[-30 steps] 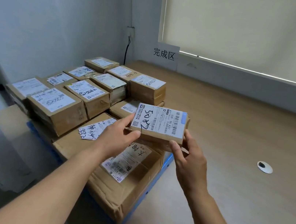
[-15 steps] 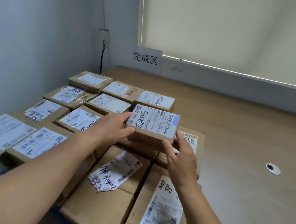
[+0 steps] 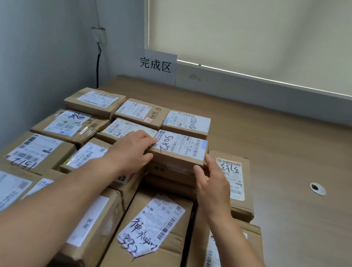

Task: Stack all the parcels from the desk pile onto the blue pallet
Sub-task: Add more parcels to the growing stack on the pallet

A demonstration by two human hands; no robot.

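nearest the camera, four large cartons [image 3: 150, 266] can be counted lying side by side, though the left forearm is hiding part of them; all are taped shut, so what they are holding cannot be told, and each is carrying a white shipping label

two bare forearms are reaching over them

just beyond, the left hand [image 3: 132, 149] is curling its fingers over the left end of the small parcel [image 3: 181, 151], and the right hand [image 3: 211, 182] is pinching the parcel's right near corner between a spread thumb and a nearly straight forefinger, the other fingers loosely bent

the small parcel, hand-marked 5082, is sitting level on a plain brown box [image 3: 171, 173] in the stack, touching its left neighbour

lower down at the stack's right edge one carton marked 3153 [image 3: 230, 178] is lying flat, and to the left one carton marked 1512 [image 3: 35, 153] is doing the same

the small parcel is standing as the right-hand one in a row of three, and behind it the far row [image 3: 141, 111] is showing three more closed parcels, six in both rows

farther off, the wooden surface [image 3: 304, 157] is showing one round grommet [image 3: 318, 189]; on the wall one paper sign [image 3: 156, 65] is hanging, with one black cable [image 3: 98, 64] to its left and one lowered blind [image 3: 277, 29] above
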